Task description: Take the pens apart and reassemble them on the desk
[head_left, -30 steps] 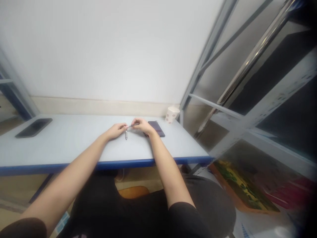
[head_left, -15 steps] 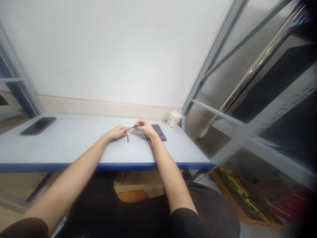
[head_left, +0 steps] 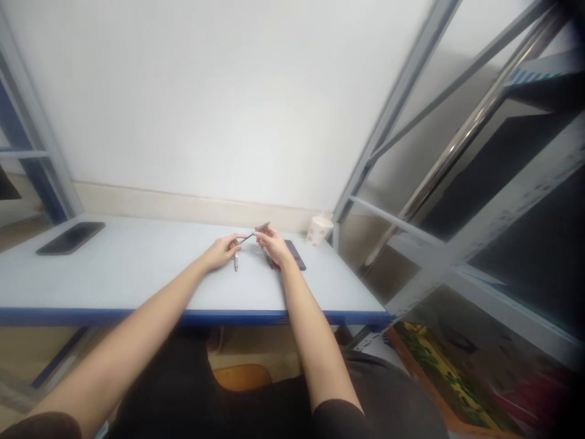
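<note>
- right hand (head_left: 274,245) pinches a thin dark pen-like rod (head_left: 256,232), held aslant above the pale blue table (head_left: 137,268).
- left hand (head_left: 222,251) meets the rod's lower tip with its fingertips; gripping or only touching, i cannot tell.
- short silver pen barrel (head_left: 236,263) lies on the table just below the left fingertips.
- count: one rod, one barrel, two phones, one cup.
- flat dark phone (head_left: 296,256) sits partly hidden by the right hand; second dark phone (head_left: 70,237) far left; spotted paper cup (head_left: 319,230) stands near the metal rack.
</note>
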A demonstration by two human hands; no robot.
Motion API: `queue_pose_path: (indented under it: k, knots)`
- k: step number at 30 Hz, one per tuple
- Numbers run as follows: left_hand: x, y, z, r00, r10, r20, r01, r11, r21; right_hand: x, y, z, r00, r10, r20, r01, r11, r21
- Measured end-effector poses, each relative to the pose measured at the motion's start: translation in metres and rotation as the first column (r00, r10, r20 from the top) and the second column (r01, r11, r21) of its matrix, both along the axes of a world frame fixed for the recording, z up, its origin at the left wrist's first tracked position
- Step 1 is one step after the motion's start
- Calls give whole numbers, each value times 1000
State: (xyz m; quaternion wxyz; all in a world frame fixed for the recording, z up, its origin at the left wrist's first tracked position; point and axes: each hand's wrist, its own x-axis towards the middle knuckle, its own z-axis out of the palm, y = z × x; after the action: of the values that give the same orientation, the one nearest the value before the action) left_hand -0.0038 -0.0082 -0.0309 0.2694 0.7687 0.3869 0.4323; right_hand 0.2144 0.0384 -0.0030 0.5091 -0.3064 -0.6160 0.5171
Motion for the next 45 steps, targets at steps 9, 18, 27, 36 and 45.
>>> queue_pose_path:
  k: [9, 18, 27, 36, 45]
  knots:
    - [1, 3, -5, 994, 93, -57, -92, 995, 22, 2, 5, -2, 996, -74, -58, 73, 997, -28]
    - [2, 2, -5, 992, 116, -58, -115, 993, 23, 0, 8, -5, 996, -71, -49, 69, 996, -57]
    - [2, 1, -3, 991, 117, -70, -115, 993, 31, 1, 8, -2, 992, -106, -74, 101, 992, -71]
    - [2, 1, -3, 991, 110, -77, -109, 994, 18, 1, 4, -1, 993, -111, -41, 110, 993, -39]
    - [2, 2, -6, 993, 98, -66, -98, 995, -2, 4, 7, -4, 994, -103, 19, 104, 994, -22]
